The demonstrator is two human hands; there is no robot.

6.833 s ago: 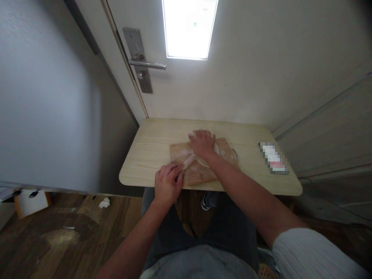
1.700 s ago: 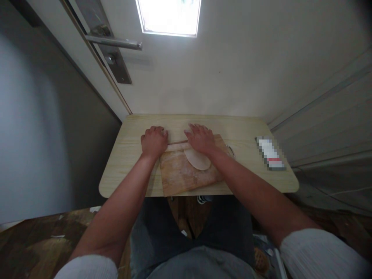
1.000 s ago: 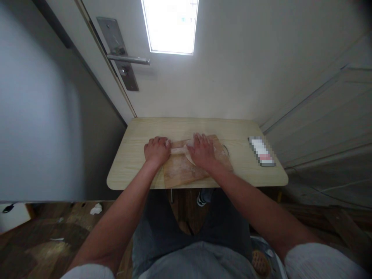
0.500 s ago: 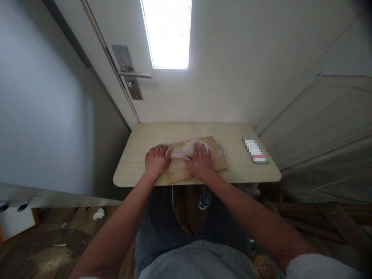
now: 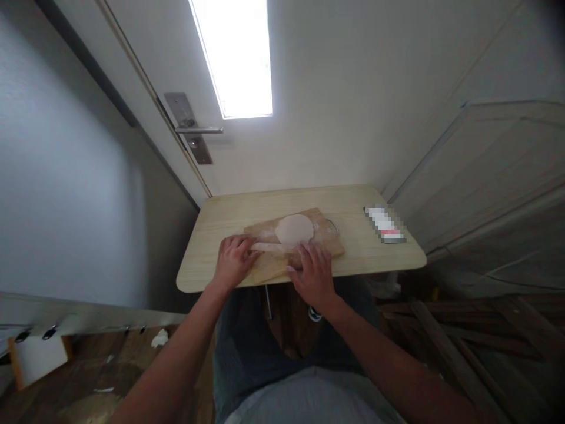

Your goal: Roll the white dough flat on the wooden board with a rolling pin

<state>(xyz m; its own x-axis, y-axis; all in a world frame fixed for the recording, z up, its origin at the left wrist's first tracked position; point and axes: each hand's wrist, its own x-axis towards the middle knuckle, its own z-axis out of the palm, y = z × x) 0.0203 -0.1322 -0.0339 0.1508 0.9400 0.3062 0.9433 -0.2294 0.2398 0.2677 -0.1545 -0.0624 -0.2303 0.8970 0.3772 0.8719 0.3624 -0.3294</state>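
A flat, round piece of pale dough (image 5: 295,228) lies on a wooden cutting board (image 5: 269,266) dusted with flour. Nearer to me than the dough's middle, a thin light-wood rolling pin (image 5: 270,247) runs across the board. My left hand (image 5: 233,256) is curled round its left end, beyond the board's left side. My right hand (image 5: 314,268) rests over the pin's right end, fingertips beside the dough's near edge and thumb toward me. Both pin ends are hidden under my hands.
The board lies on a small pale wooden table (image 5: 212,221) set against a door with a metal handle (image 5: 200,130). A pixelated phone-like object (image 5: 385,225) is at the table's right. Wooden boards (image 5: 459,341) lie on the floor at right.
Both hands have drawn the rolling pin back toward me, off most of the dough. The dough's round shape now shows. The view has shifted slightly.
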